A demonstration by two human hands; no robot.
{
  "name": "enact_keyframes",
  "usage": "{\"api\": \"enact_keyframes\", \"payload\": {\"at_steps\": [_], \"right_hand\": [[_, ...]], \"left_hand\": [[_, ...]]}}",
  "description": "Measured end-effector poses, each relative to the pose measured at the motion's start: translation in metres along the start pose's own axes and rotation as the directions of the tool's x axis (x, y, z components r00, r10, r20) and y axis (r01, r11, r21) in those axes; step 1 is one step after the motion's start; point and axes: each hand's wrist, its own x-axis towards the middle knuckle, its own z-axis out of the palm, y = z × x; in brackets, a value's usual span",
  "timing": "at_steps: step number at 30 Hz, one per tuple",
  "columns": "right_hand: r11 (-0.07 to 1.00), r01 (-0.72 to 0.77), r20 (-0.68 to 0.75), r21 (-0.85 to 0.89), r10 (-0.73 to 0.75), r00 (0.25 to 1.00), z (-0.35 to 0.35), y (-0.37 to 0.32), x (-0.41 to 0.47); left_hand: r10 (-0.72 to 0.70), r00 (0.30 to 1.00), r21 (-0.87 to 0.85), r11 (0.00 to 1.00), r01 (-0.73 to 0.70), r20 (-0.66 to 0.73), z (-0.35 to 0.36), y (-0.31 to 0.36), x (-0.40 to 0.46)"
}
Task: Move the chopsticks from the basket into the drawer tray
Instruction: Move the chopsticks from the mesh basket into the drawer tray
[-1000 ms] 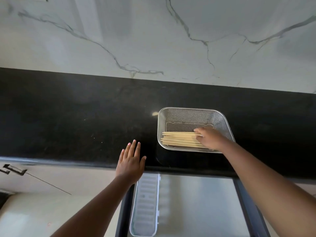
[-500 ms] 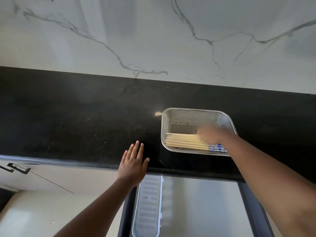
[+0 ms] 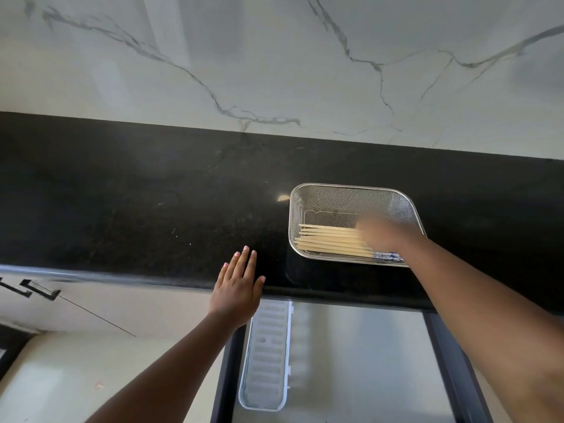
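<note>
A metal mesh basket stands on the black counter, right of centre. Several pale wooden chopsticks lie side by side along its near wall, with blue-patterned ends pointing right. My right hand is blurred and sits over the right part of the chopsticks; its grip cannot be made out. My left hand lies flat with fingers spread on the counter's front edge. Below it, a narrow white ribbed tray sits at the left side of the open drawer.
The black counter runs the width of the view under a white marble wall. The drawer has dark side rails and a shiny grey floor. A cabinet front with a black handle is at the lower left.
My right hand has shifted slightly back and right over the chopsticks, uncovering their blue ends, and now shows motion blur. The left hand stays on the counter edge.
</note>
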Motion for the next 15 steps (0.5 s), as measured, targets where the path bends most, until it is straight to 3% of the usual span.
{"api": "enact_keyframes", "payload": {"at_steps": [9, 15], "right_hand": [[0.998, -0.054, -0.104, 0.025, 0.057, 0.993, -0.011, -0.003, -0.02], [0.986, -0.006, -0.164, 0.168, 0.034, 0.986, -0.029, -0.018, -0.045]], "left_hand": [[0.008, 0.999, 0.014, 1.0, -0.008, 0.043, -0.006, -0.009, -0.005], [0.017, 1.0, -0.004, 1.0, -0.017, 0.021, -0.005, -0.015, -0.022]]}}
